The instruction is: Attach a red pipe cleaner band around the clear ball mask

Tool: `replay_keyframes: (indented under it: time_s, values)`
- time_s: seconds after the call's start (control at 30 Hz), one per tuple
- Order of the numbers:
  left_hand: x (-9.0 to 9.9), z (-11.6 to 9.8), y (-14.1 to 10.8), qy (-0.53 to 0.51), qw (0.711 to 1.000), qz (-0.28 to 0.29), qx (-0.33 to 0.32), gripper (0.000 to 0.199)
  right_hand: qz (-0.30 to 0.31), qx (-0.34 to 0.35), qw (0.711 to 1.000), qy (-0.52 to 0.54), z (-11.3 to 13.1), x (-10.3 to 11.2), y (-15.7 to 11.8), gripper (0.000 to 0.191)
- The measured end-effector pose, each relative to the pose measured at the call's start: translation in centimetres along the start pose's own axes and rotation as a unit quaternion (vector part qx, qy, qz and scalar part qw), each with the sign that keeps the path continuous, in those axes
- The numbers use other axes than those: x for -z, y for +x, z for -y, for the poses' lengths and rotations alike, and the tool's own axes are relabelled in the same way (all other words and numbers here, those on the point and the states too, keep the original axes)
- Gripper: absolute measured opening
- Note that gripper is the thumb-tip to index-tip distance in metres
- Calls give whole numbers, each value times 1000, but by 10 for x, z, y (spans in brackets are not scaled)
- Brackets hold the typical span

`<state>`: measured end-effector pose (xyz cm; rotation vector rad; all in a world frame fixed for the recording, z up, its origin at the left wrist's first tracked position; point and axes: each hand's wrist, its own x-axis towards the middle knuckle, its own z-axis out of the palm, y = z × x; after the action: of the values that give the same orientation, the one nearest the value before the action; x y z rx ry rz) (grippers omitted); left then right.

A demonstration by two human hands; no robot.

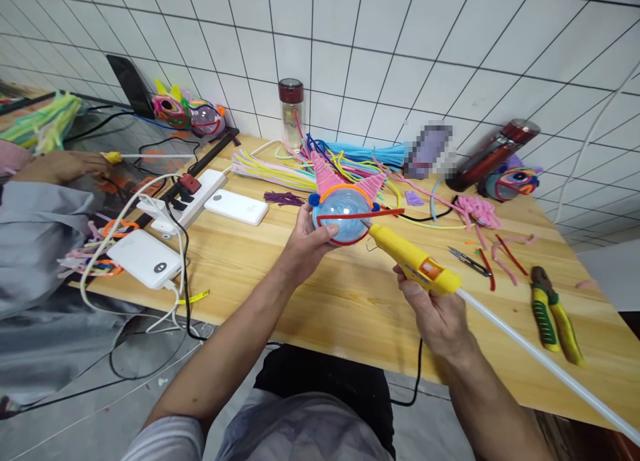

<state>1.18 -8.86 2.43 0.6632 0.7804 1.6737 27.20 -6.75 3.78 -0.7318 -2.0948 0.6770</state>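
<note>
My left hand [306, 247] is closed around the lower left of a clear round ball ornament [345, 226], its thumb lying across the front. Two pink pointed ears [327, 174] made of pipe cleaner, an orange band and dark blue pompoms trim the ball's top. A red pipe cleaner [385, 213] runs across its front and sticks out to the right. In my right hand [435, 307] is a yellow hot glue gun [413, 257], its nozzle at the ball's right side. A long white glue stick [545, 361] trails from the gun's back.
Pipe cleaner bundles [280, 171] lie behind the ball. Pliers [553, 314], thread snips [470, 261] and scraps are at right. A red thermos [493, 155] leans by the wall. Power banks [237, 206] and a power strip [185, 204] with cables lie left, beside another person's hand [70, 167].
</note>
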Motion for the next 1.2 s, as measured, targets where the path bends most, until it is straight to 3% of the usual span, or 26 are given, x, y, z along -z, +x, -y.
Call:
replay_keyframes:
  time_s: [0.47,1.0,1.2]
  values:
    - [2,0,-1,16,1000,15,-6,67,4,-12,1000,-12,8,0,6,37]
    - [-1,-1,-1,10,1000,2,-16,83,-3,-13,1000,-9,7,-1,6,39]
    - [-2,-3,-3,8,1000,4,-17,79,-6,-20,1000,-2,11,1,9,43]
